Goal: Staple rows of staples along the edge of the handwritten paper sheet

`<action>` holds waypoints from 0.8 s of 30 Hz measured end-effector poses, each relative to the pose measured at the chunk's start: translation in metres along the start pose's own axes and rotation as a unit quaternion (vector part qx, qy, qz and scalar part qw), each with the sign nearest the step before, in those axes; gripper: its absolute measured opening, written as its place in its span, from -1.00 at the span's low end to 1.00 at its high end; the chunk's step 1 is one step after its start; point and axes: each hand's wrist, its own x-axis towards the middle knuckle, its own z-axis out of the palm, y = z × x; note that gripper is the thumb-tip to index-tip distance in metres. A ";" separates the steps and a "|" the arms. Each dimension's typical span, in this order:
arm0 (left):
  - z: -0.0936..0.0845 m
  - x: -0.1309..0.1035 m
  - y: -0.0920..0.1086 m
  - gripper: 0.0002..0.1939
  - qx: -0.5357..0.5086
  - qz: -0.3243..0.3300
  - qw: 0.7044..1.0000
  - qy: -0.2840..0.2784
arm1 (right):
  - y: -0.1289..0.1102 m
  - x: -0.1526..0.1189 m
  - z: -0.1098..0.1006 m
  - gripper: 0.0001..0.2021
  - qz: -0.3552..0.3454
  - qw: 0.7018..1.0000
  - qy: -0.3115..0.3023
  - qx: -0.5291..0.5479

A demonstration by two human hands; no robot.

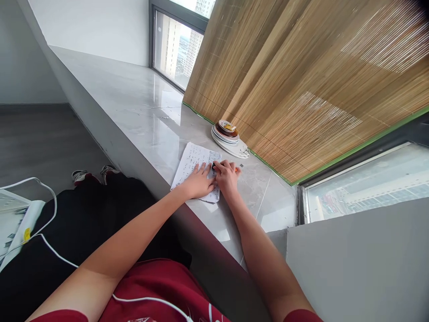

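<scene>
Beneath the left hand (201, 181), which is spread flat, paper (191, 164) marked with writing is pressed to the surface (161, 136), apparently so that sliding is prevented. By the closed right hand (227, 176), one black-and-orange pen-like tool (213, 166) is gripped low at the paper's edge, presumably for control. Whether one sheet or several are stacked cannot be told. Beyond the hands, one pile of dishes (226, 136) is set, seemingly out of the way; at least four are counted.

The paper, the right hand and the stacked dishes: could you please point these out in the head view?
Paper (195, 156), head view: its written surface.
Right hand (228, 179), head view: the back of the hand.
Stacked dishes (228, 139), head view: white rims midway down.
</scene>
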 end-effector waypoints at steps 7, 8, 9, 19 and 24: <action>0.000 -0.003 -0.003 -0.42 0.032 -0.006 0.999 0.006 | -0.002 0.000 0.002 -0.68 0.016 0.999 0.030 0.020; 0.000 -0.003 -0.004 -0.43 0.032 -0.005 0.999 0.006 | 0.001 0.000 0.003 -0.66 0.021 0.998 0.041 0.032; 0.000 -0.003 -0.005 -0.44 0.031 -0.004 0.999 0.005 | 0.005 0.001 0.004 -0.63 0.033 0.997 0.057 0.040; -0.002 -0.006 -0.005 -0.22 0.045 -0.026 0.999 -0.009 | 0.021 0.001 0.003 -0.51 0.178 0.976 0.124 0.017; 0.001 -0.004 -0.008 -0.23 0.047 -0.026 0.998 -0.013 | 0.021 0.002 0.003 -0.46 0.149 0.975 0.138 0.087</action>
